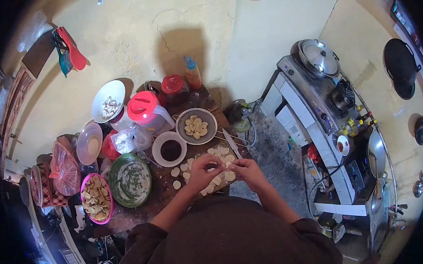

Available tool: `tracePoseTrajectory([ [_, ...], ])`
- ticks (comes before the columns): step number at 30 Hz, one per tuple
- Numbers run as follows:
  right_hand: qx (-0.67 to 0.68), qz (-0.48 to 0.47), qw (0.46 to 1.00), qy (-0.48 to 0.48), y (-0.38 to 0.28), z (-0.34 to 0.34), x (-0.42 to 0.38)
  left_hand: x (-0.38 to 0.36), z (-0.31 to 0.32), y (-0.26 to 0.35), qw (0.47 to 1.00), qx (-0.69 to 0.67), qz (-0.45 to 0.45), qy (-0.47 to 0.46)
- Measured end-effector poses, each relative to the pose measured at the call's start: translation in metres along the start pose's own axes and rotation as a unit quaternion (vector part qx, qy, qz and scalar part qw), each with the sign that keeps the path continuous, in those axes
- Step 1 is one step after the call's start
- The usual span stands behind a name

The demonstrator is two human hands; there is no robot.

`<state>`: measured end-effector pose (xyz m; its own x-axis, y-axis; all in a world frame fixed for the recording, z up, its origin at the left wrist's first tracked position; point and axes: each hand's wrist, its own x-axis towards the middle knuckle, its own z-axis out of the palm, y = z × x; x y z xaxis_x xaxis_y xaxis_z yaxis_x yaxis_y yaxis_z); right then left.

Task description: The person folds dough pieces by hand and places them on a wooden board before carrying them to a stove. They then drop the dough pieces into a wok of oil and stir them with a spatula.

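Observation:
My left hand (205, 172) and my right hand (248, 173) meet over the front of the wooden table, thumbs and fingertips pinched together. Between them is a small pale round of dough (228, 165), partly covered by the fingers. Several flat dough rounds (216, 180) lie floured on the tabletop below and around both hands. Just beyond, a strainer (204, 141) holds several shaped dough pieces (195, 127). Left of it stands a white bowl (156, 159) of dark liquid. A knife (232, 143) lies near the table's right edge.
Left of the work stand a floury green dish (137, 180) and a pink-rimmed basket (110, 216) of pale pieces. Behind are a red-lidded pitcher (144, 109), a red-capped jar (172, 85) and a bottle (193, 76). A stove (309, 92) with a lidded pot (319, 56) is at right.

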<state>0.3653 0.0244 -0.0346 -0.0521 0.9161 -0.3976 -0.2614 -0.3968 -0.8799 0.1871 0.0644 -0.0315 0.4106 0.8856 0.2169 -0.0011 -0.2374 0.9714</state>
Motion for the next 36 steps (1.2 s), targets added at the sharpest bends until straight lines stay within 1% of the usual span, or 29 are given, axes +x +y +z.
tracePoseTrajectory([
  [2,0.034,0.083,0.993,-0.083,-0.001,-0.007,0.000,0.002,0.005,0.012,0.994,-0.088,-0.051,0.041],
  [3,0.034,0.081,0.993,-0.082,0.000,-0.008,-0.001,0.003,0.002,0.010,0.994,-0.088,-0.049,0.040],
  [4,0.046,0.085,0.991,-0.091,0.000,-0.008,-0.002,0.005,-0.002,0.005,0.998,0.009,0.061,0.006],
  [5,0.059,0.089,0.989,-0.101,0.001,-0.008,-0.003,0.005,-0.004,0.003,0.979,0.107,0.170,-0.027],
  [6,0.059,0.088,0.989,-0.101,-0.003,-0.001,-0.006,0.004,-0.003,0.005,0.979,0.107,0.171,-0.028],
  [8,0.028,0.061,0.998,0.016,-0.016,0.017,-0.015,0.003,0.000,0.012,0.962,0.159,0.217,0.043],
  [9,0.028,0.060,0.998,0.016,-0.015,0.016,-0.015,0.003,0.002,0.014,0.962,0.159,0.218,0.042],
  [11,0.052,0.006,0.999,-0.011,-0.008,0.013,-0.014,0.002,0.007,0.017,0.940,0.217,0.242,0.102],
  [12,0.052,0.005,0.999,-0.012,-0.006,0.012,-0.013,0.003,0.009,0.017,0.940,0.218,0.243,0.102],
  [14,0.018,-0.039,0.999,0.012,-0.002,0.011,-0.012,0.004,0.011,0.015,0.931,0.224,0.262,0.121],
  [15,0.018,-0.039,0.999,0.012,-0.001,0.011,-0.011,0.005,0.013,0.021,0.931,0.224,0.262,0.121],
  [17,0.024,-0.066,0.996,0.048,-0.001,0.012,-0.009,0.004,0.016,0.039,0.951,0.189,0.217,0.111],
  [18,0.023,-0.066,0.997,0.046,-0.002,0.013,-0.009,0.002,0.015,0.033,0.951,0.190,0.217,0.113],
  [19,-0.022,-0.095,0.994,0.055,-0.005,0.013,-0.010,-0.001,0.016,0.022,0.977,0.112,0.150,0.107],
  [20,-0.066,-0.123,0.988,0.065,-0.008,0.014,-0.012,-0.003,0.016,0.016,0.991,0.032,0.081,0.100],
  [21,-0.067,-0.124,0.988,0.064,-0.012,0.016,-0.014,-0.003,0.016,0.019,0.991,0.032,0.081,0.101],
  [22,-0.040,-0.133,0.988,0.060,-0.017,0.020,-0.015,-0.002,0.016,0.027,0.992,-0.082,0.002,0.099],
  [23,-0.014,-0.142,0.988,0.055,-0.022,0.022,-0.015,-0.001,0.015,0.031,0.973,-0.195,-0.076,0.096],
  [24,-0.014,-0.142,0.988,0.053,-0.024,0.022,-0.015,-0.002,0.014,0.027,0.973,-0.194,-0.076,0.098],
  [26,-0.119,-0.196,0.973,0.017,-0.028,0.017,-0.016,-0.004,0.011,0.017,0.979,-0.175,-0.067,0.078],
  [27,-0.119,-0.196,0.973,0.016,-0.024,0.014,-0.015,-0.004,0.011,0.019,0.979,-0.175,-0.067,0.079],
  [29,-0.114,-0.195,0.974,0.028,-0.014,0.009,-0.011,-0.004,0.010,0.027,0.991,-0.114,-0.043,0.061],
  [33,-0.148,-0.223,0.963,0.044,-0.021,0.015,-0.017,-0.005,0.011,0.031,0.993,-0.110,-0.026,0.037],
  [35,-0.223,-0.274,0.933,0.072,-0.029,0.020,-0.022,-0.005,0.011,0.031,0.987,-0.097,-0.114,0.049],
  [36,-0.223,-0.273,0.933,0.073,-0.032,0.020,-0.023,-0.005,0.012,0.031,0.987,-0.098,-0.114,0.048],
])
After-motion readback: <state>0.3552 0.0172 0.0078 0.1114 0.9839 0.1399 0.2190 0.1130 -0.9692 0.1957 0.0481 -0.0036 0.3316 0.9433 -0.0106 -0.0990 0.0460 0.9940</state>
